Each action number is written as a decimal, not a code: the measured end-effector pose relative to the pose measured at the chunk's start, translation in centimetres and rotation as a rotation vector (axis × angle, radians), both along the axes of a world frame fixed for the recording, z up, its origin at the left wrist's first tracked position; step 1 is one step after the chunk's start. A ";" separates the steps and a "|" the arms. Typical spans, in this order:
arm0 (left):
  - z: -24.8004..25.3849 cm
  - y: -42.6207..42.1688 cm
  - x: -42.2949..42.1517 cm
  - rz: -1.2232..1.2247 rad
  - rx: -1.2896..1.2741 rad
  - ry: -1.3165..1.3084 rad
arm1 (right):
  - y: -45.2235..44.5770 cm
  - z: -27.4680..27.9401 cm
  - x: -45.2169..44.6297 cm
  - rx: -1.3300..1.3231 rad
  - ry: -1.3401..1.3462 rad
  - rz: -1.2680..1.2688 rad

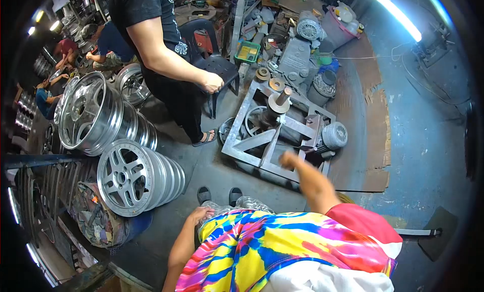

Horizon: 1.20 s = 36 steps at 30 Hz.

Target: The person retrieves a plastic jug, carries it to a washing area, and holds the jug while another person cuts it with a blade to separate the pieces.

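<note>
My left hand (201,214) rests against the shiny grey trousers (219,209) at my thigh, fingers laid loosely along them, holding nothing that I can see. My right hand (289,160) is held out ahead, curled into a fist and slightly blurred, with nothing visible in it. From this view it overlaps the near side of a metal-framed machine (247,153); whether it touches the frame I cannot tell. An upright spindle (280,101) rises from the machine, and a finned electric motor (335,136) sits at its right.
A person in a black shirt (146,45) stands beside a dark plastic chair (217,65). Stacked alloy wheels (123,177) stand at the left, above a bin of scraps (101,219). Worn cardboard (360,156) lies right of the machine. Several people work farther back.
</note>
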<state>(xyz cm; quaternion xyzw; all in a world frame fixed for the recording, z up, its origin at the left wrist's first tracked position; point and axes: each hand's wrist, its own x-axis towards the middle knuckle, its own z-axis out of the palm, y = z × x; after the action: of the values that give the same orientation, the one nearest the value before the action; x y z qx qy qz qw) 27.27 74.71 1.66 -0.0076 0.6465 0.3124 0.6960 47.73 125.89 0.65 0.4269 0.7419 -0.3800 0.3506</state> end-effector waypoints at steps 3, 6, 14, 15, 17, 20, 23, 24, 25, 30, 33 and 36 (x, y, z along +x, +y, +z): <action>0.0 0.2 0.0 -0.008 -0.014 0.000 | -15.7 -2.3 1.7 -0.278 -0.096 0.121; 0.1 0.9 -0.1 -0.030 -0.023 0.011 | -23.0 0.0 1.8 -0.300 0.066 0.247; -1.3 2.5 -0.2 -0.131 -0.086 0.012 | -11.9 0.8 1.3 -0.073 0.156 -0.281; -1.2 2.7 -0.2 -0.134 -0.088 0.018 | -11.0 1.1 0.7 0.055 0.223 -0.187; -1.0 2.6 0.1 -0.144 -0.097 0.025 | -9.9 1.8 0.7 0.019 0.247 -0.366; -1.3 2.2 0.2 -0.129 -0.069 0.006 | -10.5 3.4 0.4 -0.020 0.266 -0.402; -0.7 2.8 0.4 -0.182 -0.055 0.039 | -13.6 -1.8 2.5 -0.051 0.266 -0.289; 0.1 3.7 0.4 -0.210 -0.048 0.061 | -14.6 -3.3 3.1 -0.072 0.275 -0.261; 1.5 4.6 0.7 -0.205 0.015 0.048 | -16.4 -2.1 3.4 -0.102 0.217 -0.263; 8.1 10.7 1.6 -0.265 0.403 -0.007 | -23.1 -2.3 6.1 0.013 0.215 0.031; 8.5 12.2 2.1 -0.324 0.383 0.038 | -22.6 -3.1 6.5 0.019 0.187 0.038; 6.1 11.5 2.4 -0.535 0.338 0.278 | -20.4 -1.9 5.7 -0.069 0.131 -0.141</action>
<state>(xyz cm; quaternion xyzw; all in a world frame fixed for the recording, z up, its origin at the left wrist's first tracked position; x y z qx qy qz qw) 29.69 86.19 7.72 0.3204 0.6533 0.2196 0.6499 53.48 105.53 -1.24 0.4400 0.7179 -0.4561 0.2881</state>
